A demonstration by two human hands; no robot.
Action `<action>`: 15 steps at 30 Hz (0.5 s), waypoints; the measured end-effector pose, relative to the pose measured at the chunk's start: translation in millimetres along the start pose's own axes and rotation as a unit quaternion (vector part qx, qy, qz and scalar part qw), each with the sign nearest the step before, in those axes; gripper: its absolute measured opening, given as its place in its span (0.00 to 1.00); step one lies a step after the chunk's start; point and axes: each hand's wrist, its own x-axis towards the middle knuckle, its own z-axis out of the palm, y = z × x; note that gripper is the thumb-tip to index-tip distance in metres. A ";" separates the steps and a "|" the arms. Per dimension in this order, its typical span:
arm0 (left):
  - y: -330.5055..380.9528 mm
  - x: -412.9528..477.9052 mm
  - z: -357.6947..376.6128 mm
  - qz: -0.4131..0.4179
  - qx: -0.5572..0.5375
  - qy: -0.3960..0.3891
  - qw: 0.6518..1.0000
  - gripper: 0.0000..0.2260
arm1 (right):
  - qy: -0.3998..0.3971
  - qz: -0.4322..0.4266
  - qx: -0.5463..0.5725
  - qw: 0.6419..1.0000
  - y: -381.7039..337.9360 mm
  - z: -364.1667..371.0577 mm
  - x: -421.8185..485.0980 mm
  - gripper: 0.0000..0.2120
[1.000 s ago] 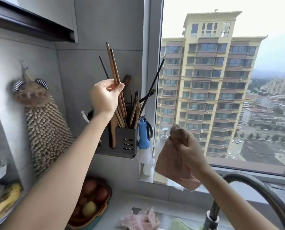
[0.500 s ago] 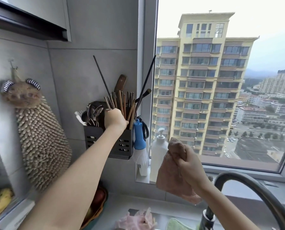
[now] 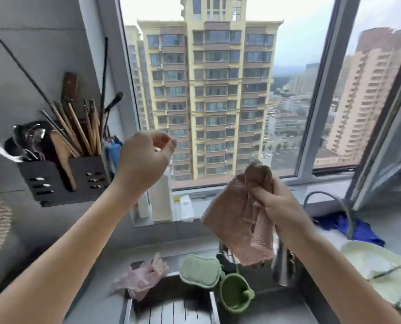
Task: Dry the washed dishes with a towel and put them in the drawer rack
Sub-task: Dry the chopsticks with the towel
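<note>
Several wooden chopsticks (image 3: 78,129) stand upright in the dark wall-mounted utensil holder (image 3: 64,178) at the left of the frame. That cutlery looks put away, though in this holder and not in a drawer rack, which is nowhere in view.

Just right of the holder the left hand (image 3: 143,160) hangs in the air. Its grip is loose and empty, with thumb and fingertips near each other and nothing between them.

At lower centre a pink glove (image 3: 141,277), a green sponge (image 3: 200,271) and a green cup (image 3: 234,293) lie at the rim of the sink (image 3: 171,309). The cup may want drying.

Right of centre, the right hand (image 3: 276,204) has its grip closed round a bunched corner of the pinkish towel (image 3: 237,225). The towel dangles above the sink and touches no dish.

At lower right, on the desk (image 3: 398,223), lies a pale green thing (image 3: 377,265); I cannot tell whether it is a plate or a cloth.

I judge this to be mid-task, with the next dish not yet picked up.
</note>
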 end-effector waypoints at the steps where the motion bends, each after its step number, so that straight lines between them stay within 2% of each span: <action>1: 13.4 -8.4 17.9 0.011 -0.020 -0.035 0.999 0.06 | 0.022 0.014 0.004 1.000 -0.7 -19.8 -14.3 0.06; 5: 71.3 -42.8 99.2 0.041 -0.107 -0.147 0.983 0.06 | 0.128 0.054 0.000 0.990 15.2 -106.1 -66.5 0.07; 8: 113.7 -67.4 166.1 0.065 -0.100 -0.221 0.968 0.10 | 0.214 0.108 0.003 0.971 36.9 -166.9 -100.4 0.07; 11: 149.8 -96.9 239.0 0.071 -0.110 -0.278 0.952 0.13 | 0.289 0.172 0.054 0.940 55.3 -220.5 -127.7 0.04; 15: 180.2 -144.5 346.9 0.044 -0.066 -0.353 0.932 0.13 | 0.392 0.213 0.090 0.891 67.1 -286.5 -154.0 0.10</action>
